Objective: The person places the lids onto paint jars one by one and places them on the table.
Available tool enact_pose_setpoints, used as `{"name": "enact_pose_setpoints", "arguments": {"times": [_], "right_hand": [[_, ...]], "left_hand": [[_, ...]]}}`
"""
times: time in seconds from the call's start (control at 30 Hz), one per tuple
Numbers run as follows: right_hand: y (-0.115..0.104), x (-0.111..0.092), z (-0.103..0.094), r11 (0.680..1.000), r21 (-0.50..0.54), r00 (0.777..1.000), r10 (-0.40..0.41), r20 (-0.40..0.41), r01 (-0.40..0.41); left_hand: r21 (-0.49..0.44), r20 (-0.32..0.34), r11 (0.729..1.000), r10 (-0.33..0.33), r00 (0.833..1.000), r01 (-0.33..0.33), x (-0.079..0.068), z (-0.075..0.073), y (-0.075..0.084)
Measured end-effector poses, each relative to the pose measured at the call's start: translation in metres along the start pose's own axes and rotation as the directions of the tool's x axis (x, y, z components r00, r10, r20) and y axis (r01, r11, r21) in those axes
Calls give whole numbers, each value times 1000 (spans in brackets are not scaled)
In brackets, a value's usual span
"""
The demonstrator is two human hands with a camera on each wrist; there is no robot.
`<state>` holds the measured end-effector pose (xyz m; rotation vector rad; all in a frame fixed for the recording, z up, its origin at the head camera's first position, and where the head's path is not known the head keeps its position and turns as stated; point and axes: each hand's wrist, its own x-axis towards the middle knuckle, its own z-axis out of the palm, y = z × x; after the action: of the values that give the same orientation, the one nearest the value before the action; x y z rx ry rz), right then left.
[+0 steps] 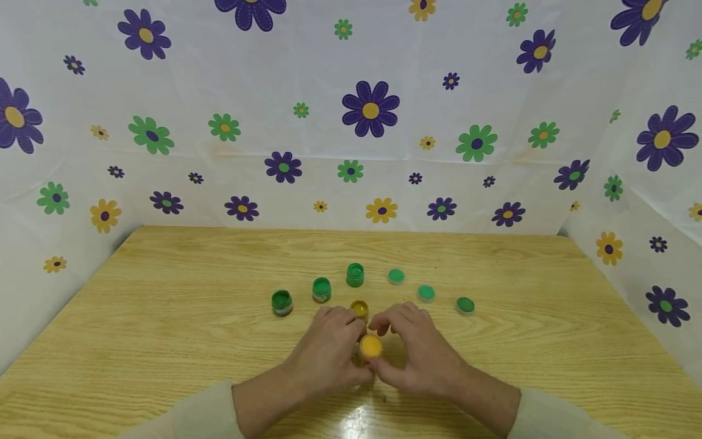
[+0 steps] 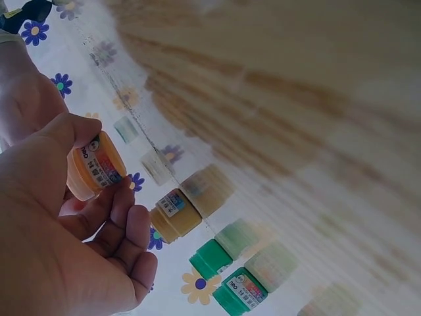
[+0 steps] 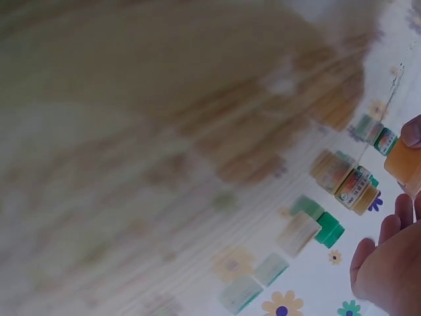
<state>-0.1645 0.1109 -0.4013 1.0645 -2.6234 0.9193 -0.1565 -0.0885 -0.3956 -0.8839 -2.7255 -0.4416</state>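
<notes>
A small orange-yellow paint jar (image 1: 371, 346) with a pale-rimmed lid on top is between the two hands, near the table's front. My left hand (image 1: 329, 350) holds it from the left, thumb and fingers around its side. From the right, my right hand (image 1: 419, 353) curls around the same jar, thumb against it. Just behind stands an ochre paint jar (image 1: 359, 309), apparently without its lid; the left fingers partly cover it. In the left wrist view the held jar's label (image 2: 99, 161) shows between thumb and fingers. The right wrist view cuts off most of the held jar (image 3: 402, 158).
Three green paint jars, the nearest (image 1: 282, 303), one in the middle (image 1: 322, 290) and the farthest (image 1: 355, 275), stand open in a slanting row. Three green lids (image 1: 396, 277) lie to their right. Flowered cloth (image 1: 307, 134) hangs behind the wooden table (image 1: 164, 341).
</notes>
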Motion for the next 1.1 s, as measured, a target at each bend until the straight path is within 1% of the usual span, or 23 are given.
{"name": "enact_pose_setpoints", "arguments": {"times": [0.1,0.2,0.37,0.57,0.93,1.1], "right_hand": [[1,0,0,998,33,999,-51,-1,51],[1,1,1,998,30,998,-58,3,58],[1,1,1,1000,-1,1000,-32,0,32],[1,0,1,999,-31,1000,-15,0,15],[-1,0,1,998,-41,999,38,7,-38],[-2,0,0,998,-41,998,56,7,-55]], "left_hand": [[-8,-1,1000,-2,1000,2,0,0,0],[-14,-9,1000,3,1000,-3,1,1,0],[-20,-11,1000,11,1000,-11,1,0,0],[-6,2,1000,8,1000,-8,1,0,1],[-7,9,1000,4,1000,-4,1,-1,0],[-7,29,1000,-8,1000,8,1,-2,0]]}}
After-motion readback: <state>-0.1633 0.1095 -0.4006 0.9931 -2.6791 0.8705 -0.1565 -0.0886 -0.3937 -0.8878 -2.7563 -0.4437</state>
